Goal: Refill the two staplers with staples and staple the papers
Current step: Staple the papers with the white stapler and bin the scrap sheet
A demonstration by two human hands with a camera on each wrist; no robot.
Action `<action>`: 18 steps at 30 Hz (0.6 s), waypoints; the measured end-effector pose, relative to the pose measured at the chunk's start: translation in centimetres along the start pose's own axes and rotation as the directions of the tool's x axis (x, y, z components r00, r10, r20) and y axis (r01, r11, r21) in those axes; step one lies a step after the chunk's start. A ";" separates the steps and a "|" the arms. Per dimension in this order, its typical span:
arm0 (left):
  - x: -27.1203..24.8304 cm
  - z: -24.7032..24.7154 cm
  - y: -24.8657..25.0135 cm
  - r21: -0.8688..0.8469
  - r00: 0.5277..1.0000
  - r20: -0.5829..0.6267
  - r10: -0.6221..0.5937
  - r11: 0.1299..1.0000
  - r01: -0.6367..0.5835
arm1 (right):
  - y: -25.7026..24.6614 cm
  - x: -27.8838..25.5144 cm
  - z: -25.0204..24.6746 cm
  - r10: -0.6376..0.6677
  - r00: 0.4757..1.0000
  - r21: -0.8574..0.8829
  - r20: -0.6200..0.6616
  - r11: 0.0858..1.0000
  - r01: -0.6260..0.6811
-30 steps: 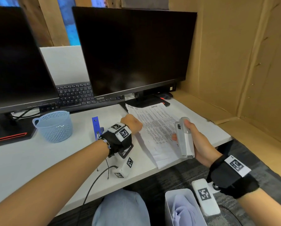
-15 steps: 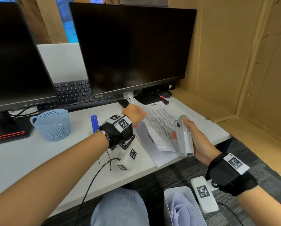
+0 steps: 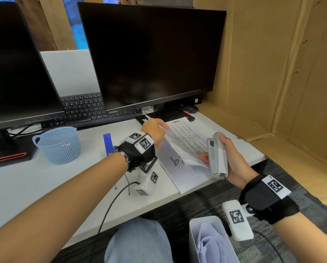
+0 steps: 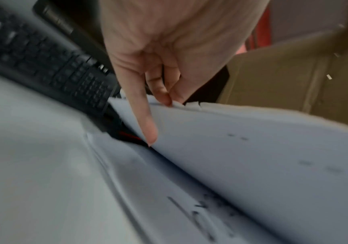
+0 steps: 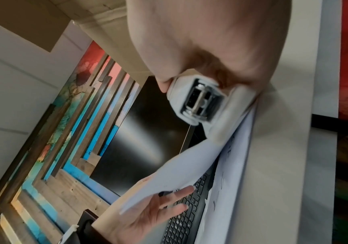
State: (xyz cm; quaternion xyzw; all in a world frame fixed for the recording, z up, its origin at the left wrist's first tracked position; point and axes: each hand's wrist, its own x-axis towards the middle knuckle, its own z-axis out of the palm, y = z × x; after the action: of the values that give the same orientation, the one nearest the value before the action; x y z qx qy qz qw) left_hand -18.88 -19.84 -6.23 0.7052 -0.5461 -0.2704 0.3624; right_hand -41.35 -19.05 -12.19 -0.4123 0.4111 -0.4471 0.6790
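Clutter rings the two grips: a perforated blue basket and a flat blue stapler lie left of the left hand, a black keyboard and two dark monitors beyond it; the left hand pinches the far edge of the printed papers between thumb and a finger, index extended, lifting the sheets off a handwritten page; the right hand wraps a smooth, rounded white stapler, its mouth at the papers' near corner; the desk is matte white, walled by corrugated cardboard.
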 end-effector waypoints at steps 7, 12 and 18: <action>0.2 -2.0 0.4 0.206 0.992 -0.076 0.104 0.975 -0.087 | -0.9 -0.7 0.3 -0.098 0.993 -0.023 -0.060 0.995 0.097; 0.1 -2.7 0.1 -0.098 0.996 -0.058 -0.061 0.994 0.055 | -1.7 -1.1 0.4 -0.110 0.991 -0.009 -0.077 0.994 0.110; -0.1 -2.8 -0.4 -0.412 0.989 -0.024 -0.146 0.903 0.124 | -1.5 -1.1 0.5 -0.069 0.996 -0.029 -0.056 0.997 0.068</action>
State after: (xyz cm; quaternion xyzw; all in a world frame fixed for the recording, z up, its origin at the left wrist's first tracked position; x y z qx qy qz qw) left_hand -16.53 -19.08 -4.94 0.6567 -0.4170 -0.3842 0.4972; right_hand -41.64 -18.29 -10.40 -0.4223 0.4222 -0.4760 0.6456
